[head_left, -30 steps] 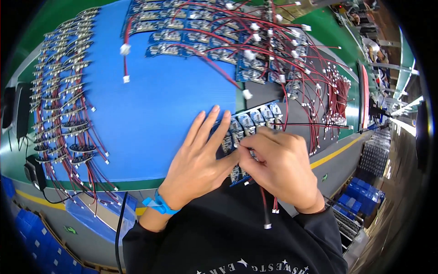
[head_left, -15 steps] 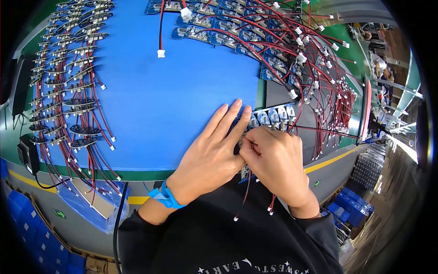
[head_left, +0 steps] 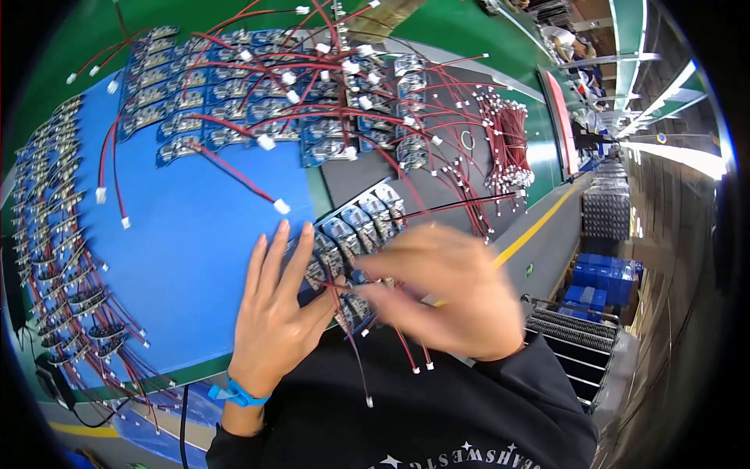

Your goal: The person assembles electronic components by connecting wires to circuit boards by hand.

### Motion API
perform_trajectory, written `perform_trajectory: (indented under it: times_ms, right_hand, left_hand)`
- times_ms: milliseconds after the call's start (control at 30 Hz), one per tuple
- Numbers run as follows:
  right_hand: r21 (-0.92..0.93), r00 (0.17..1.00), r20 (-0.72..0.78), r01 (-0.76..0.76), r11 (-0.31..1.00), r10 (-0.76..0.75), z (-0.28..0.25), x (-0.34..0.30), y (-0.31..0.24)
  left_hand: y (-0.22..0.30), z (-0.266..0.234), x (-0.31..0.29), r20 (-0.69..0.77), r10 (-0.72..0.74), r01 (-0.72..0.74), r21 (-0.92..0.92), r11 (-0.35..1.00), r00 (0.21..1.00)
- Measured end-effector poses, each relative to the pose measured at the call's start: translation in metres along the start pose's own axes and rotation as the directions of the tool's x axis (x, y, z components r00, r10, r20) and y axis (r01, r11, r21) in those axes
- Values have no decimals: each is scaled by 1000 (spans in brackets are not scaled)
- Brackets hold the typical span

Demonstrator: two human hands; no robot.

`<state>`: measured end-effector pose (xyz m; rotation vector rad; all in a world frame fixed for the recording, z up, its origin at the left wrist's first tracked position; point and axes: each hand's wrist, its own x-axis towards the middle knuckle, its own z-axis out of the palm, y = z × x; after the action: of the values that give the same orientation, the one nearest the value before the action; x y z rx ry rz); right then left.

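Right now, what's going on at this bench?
A person is working on a panel of small blue circuit boards. The left hand lies spread at its left edge, thumb over the boards. The right hand, blurred, is over the near end, where red and black wires hang; its grip can't be made out. More wired boards lie beyond, with a red wire bundle to the right.

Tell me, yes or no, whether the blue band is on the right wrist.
No, the blue band is around the wrist of the left hand.
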<state>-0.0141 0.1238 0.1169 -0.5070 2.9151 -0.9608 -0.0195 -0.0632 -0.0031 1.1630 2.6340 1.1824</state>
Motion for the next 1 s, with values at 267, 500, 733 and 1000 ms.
perform_trajectory:
  times_ms: [267, 500, 733, 1000]
  right_hand:
    - [118, 625, -598, -551, 826, 502, -86, -81, 173]
    - [129, 713, -326, -616, 777, 620, -42, -88, 228]
    - [191, 683, -308, -638, 746, 662, -42, -98, 232]
    - [373, 577, -585, -432, 821, 569, -45, -103, 227]
  left_hand:
    - [9, 7, 9, 49, 63, -64, 11, 998, 997]
    - [9, 8, 15, 101, 82, -90, 71, 993, 991]
    - [12, 7, 19, 96, 34, -41, 69, 997, 995]
    - [14, 5, 20, 118, 1, -4, 29, 1000, 993]
